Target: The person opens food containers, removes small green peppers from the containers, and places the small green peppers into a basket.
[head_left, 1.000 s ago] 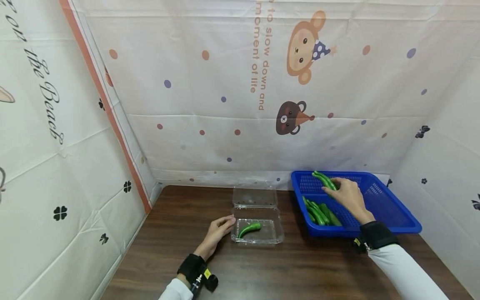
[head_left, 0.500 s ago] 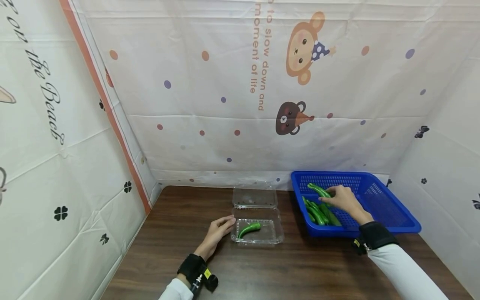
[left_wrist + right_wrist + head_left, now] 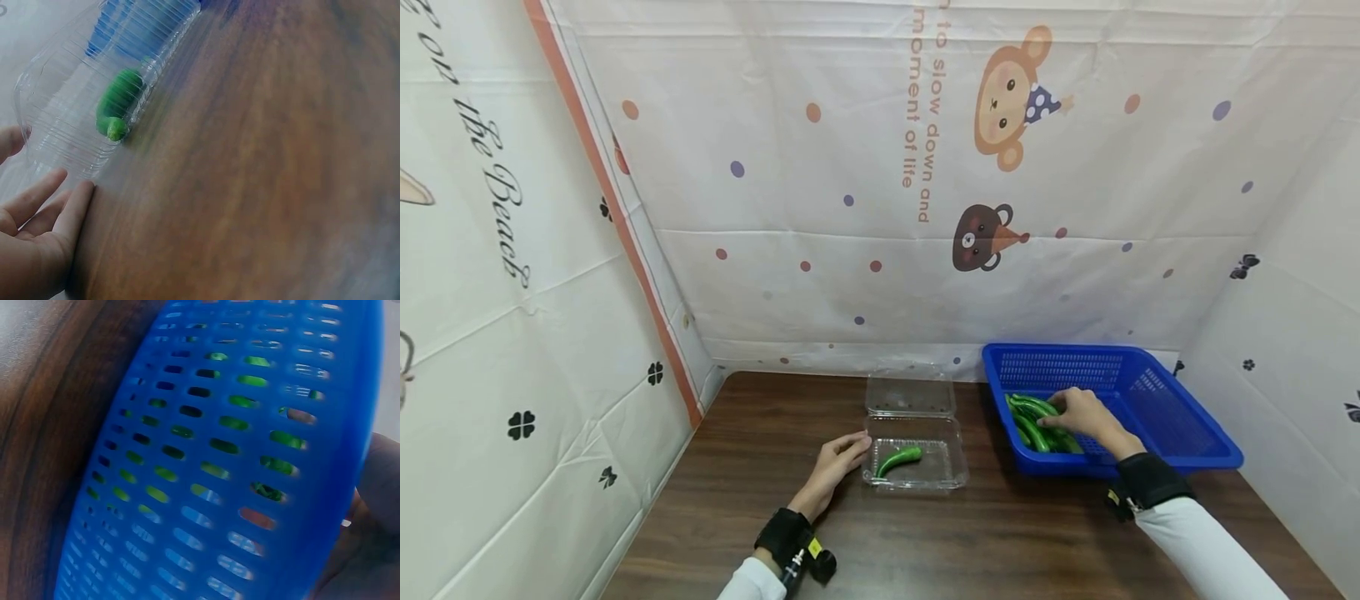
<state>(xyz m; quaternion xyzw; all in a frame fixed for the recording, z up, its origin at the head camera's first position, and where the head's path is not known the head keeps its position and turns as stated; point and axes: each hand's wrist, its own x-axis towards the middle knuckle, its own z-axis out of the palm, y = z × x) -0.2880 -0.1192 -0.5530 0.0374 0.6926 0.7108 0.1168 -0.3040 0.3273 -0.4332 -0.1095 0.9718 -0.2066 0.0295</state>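
A clear plastic clamshell container (image 3: 957, 462) lies on the table with its lid (image 3: 910, 395) folded back. One green chili pepper (image 3: 898, 459) rests inside it; the left wrist view shows this pepper (image 3: 120, 100) through the ribbed wall. My left hand (image 3: 835, 462) touches the container's left side with extended fingertips, the thumb at the rim. Inside a blue basket (image 3: 1195, 433), my right hand (image 3: 1086, 417) pinches a green chili pepper (image 3: 1032, 405) between thumb and fingers, low over a pile of peppers (image 3: 1037, 437). In the right wrist view the basket wall (image 3: 206, 462) hides most of this hand.
The dark wooden table (image 3: 925, 542) carries the container at centre and the basket at the right rear. Printed white cloth (image 3: 820, 283) hangs behind and along both sides. Black straps with small cameras (image 3: 797, 546) sit on both wrists.
My right hand has lowered into the basket, bringing its chili pepper down from above the rim onto the pile. The left hand and the container stay where they were.
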